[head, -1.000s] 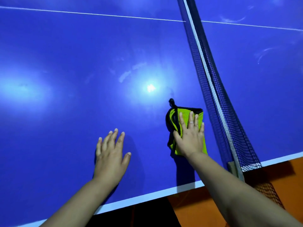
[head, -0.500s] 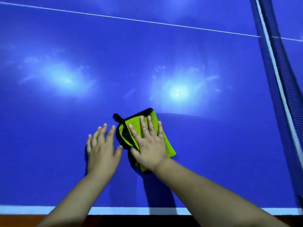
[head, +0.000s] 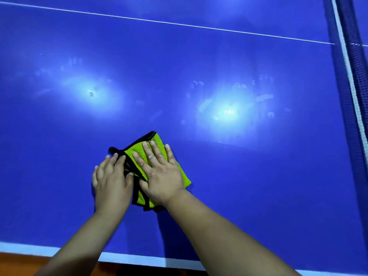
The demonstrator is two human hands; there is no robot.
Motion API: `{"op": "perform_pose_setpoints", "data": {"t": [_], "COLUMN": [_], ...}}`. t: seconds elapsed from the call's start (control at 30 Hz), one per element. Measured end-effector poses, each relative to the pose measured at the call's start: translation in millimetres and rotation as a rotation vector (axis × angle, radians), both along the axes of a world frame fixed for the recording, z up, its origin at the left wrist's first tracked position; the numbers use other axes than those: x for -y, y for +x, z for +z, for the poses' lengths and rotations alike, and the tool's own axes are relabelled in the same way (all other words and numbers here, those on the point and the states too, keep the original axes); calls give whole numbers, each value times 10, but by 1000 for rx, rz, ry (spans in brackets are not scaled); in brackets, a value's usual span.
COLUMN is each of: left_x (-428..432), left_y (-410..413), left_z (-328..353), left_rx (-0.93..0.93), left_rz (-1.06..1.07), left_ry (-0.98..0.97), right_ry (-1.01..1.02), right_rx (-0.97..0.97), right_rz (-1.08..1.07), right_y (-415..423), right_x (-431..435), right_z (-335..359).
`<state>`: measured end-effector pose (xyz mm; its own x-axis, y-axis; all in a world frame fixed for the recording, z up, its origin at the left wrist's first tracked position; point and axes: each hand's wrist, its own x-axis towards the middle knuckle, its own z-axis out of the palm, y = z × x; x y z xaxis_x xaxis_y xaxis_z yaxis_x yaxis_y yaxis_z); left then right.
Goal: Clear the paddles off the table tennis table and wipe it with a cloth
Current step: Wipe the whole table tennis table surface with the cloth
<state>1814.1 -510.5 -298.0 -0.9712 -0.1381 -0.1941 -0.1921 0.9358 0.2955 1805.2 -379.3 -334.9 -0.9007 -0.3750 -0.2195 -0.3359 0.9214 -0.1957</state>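
Both hands on the green cloth (head: 158,138), near my edge of the tabletop (head: 258,176).
My right hand (head: 161,176) presses flat on it, fingers straight; my left hand (head: 111,184) lies flat beside it, fingertips touching its black trim.

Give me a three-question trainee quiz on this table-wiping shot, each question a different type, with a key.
1. True or false: the right hand lies flat on the green cloth.
2. The net stands at: A) the view's left, B) the view's right, C) the near edge.
3. Which hand rests mostly on the bare table, its fingers reaching the cloth's black trim?
Key: 1 true; 2 B; 3 the left hand.
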Motion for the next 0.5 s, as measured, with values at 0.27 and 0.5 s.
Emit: {"op": "perform_pose_setpoints", "data": {"t": [0.27,0.5], "left_x": [-1101,-2358], "left_y": [-69,-154], "left_z": [40,18], "left_rx": [-5,-15], "left_rz": [-114,-260], "left_ry": [52,128], "right_ry": [-12,39], "right_rx": [-47,-53], "right_rz": [-163,-340], "right_y": [-40,23], "right_x": [-1209,-2657], "right_z": [-9,21]}}
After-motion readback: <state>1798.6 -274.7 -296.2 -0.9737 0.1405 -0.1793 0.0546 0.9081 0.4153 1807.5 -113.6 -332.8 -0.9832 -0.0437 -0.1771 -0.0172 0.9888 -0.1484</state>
